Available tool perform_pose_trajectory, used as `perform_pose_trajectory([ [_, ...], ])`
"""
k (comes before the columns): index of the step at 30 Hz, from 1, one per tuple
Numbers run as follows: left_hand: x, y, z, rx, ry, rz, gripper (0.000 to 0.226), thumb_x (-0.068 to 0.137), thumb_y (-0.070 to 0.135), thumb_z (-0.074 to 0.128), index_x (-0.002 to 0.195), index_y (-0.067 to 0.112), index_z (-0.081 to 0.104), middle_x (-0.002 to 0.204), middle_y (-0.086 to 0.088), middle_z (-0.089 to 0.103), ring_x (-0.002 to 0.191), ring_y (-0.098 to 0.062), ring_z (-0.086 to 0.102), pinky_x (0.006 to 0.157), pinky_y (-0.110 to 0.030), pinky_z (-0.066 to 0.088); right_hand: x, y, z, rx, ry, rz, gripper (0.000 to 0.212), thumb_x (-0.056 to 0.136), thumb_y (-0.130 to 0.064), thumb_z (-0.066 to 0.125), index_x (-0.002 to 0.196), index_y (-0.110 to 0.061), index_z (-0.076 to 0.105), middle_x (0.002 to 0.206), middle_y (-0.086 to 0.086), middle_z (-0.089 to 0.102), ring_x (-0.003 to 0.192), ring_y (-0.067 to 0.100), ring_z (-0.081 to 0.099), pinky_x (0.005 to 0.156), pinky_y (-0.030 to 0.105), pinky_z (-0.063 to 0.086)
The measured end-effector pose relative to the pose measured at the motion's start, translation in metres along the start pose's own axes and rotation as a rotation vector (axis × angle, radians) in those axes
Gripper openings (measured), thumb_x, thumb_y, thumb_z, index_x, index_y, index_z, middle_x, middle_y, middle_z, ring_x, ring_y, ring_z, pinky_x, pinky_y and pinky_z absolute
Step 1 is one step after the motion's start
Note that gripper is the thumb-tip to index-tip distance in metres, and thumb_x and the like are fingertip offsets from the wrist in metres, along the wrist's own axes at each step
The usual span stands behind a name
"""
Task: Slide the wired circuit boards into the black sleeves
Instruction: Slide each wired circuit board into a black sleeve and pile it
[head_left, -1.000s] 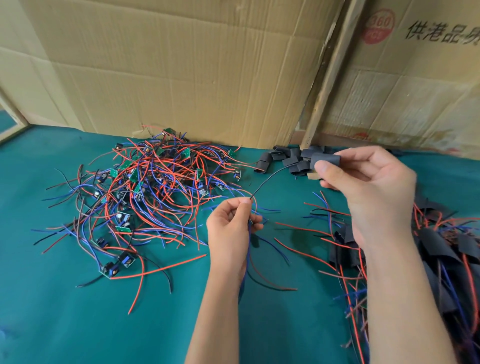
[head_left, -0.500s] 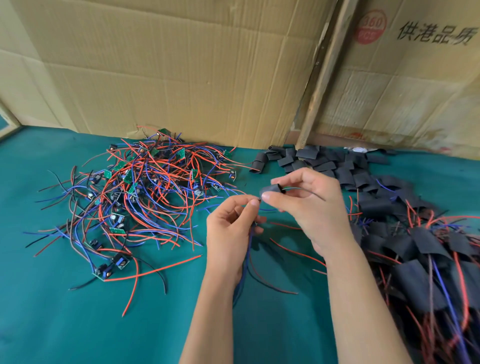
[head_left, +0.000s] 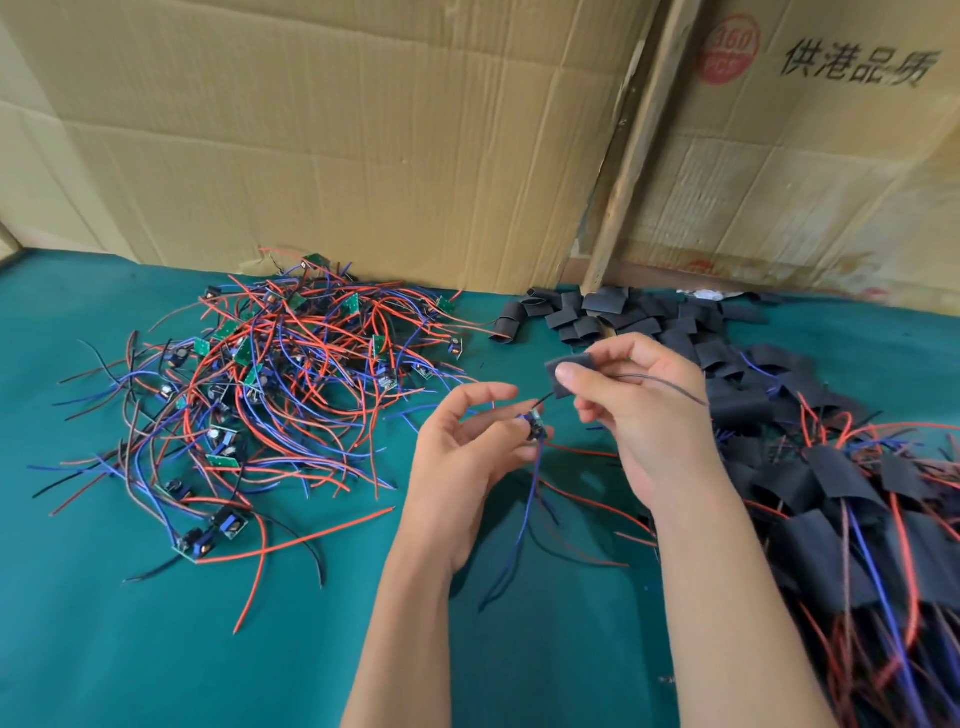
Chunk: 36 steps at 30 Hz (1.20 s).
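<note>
Hanging between the two hands, a small circuit board (head_left: 535, 427) sits just below and to the left of the black sleeve (head_left: 570, 372), its dark lead already threaded through the sleeve and trailing out to the right. The board's blue and red wires drop straight down toward the tabletop (head_left: 156, 649). The sleeve's long axis runs roughly left to right, its open mouth facing down-left at the board. The left hand (head_left: 467, 457) pinches the board at its fingertips; the right hand (head_left: 639, 395) has its grip clamped on the sleeve. The left hand is nearer the board, so drawing board and sleeve together along the lead looks like the next move.
</note>
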<state>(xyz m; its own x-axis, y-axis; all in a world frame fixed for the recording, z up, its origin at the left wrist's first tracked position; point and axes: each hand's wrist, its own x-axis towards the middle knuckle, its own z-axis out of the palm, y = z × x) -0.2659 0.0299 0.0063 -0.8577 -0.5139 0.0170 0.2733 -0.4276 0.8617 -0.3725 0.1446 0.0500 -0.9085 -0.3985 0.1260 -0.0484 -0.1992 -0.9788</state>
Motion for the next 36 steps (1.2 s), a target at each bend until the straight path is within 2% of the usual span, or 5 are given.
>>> perform_pose_trajectory([
  [6,0.001,-0.002,0.003,0.060,0.074,-0.003,0.024,0.073,-0.001,0.079,0.095,0.007,0.073,0.093,-0.010,0.075,0.084,-0.020,0.069,0.087,-0.032,0.053,0.002,-0.002,-0.007,0.020,0.035,-0.016,0.021,0.080,0.006,0.079,0.078,-0.013,0.070,0.068,0.007,0.070,0.053,0.015,0.056,0.051,0.023,0.046],
  [16,-0.003,0.007,0.007,-0.046,0.032,-0.012,0.022,0.085,-0.002,0.068,0.087,0.015,0.081,0.087,-0.006,0.076,0.077,-0.016,0.072,0.067,-0.021,0.056,-0.003,0.001,-0.001,0.026,-0.149,0.103,0.017,0.079,0.001,0.081,0.094,-0.003,0.074,0.079,0.010,0.073,0.058,0.015,0.062,0.053,0.021,0.050],
  [22,-0.003,0.007,0.004,-0.095,0.006,-0.029,0.013,0.071,0.009,0.075,0.082,0.015,0.079,0.081,-0.009,0.074,0.075,-0.019,0.073,0.063,-0.019,0.054,-0.005,-0.002,-0.001,0.104,-0.183,0.125,0.038,0.057,-0.026,0.089,0.090,-0.009,0.080,0.086,0.018,0.075,0.061,0.016,0.068,0.058,0.021,0.056],
  [28,-0.004,0.008,0.004,-0.096,-0.017,-0.124,0.014,0.069,0.012,0.075,0.080,0.017,0.081,0.083,-0.008,0.076,0.075,-0.016,0.075,0.062,-0.018,0.055,-0.005,-0.002,-0.006,0.216,-0.250,0.181,0.040,0.064,-0.021,0.086,0.099,-0.003,0.076,0.103,0.025,0.075,0.062,0.016,0.068,0.061,0.020,0.057],
  [36,-0.003,0.006,0.003,-0.111,-0.012,-0.175,0.018,0.068,0.011,0.077,0.085,0.010,0.080,0.084,-0.011,0.075,0.075,-0.018,0.074,0.061,-0.019,0.055,-0.005,-0.002,-0.005,0.208,-0.225,0.170,0.030,0.062,-0.023,0.086,0.087,-0.009,0.078,0.095,0.021,0.076,0.061,0.014,0.068,0.058,0.019,0.056],
])
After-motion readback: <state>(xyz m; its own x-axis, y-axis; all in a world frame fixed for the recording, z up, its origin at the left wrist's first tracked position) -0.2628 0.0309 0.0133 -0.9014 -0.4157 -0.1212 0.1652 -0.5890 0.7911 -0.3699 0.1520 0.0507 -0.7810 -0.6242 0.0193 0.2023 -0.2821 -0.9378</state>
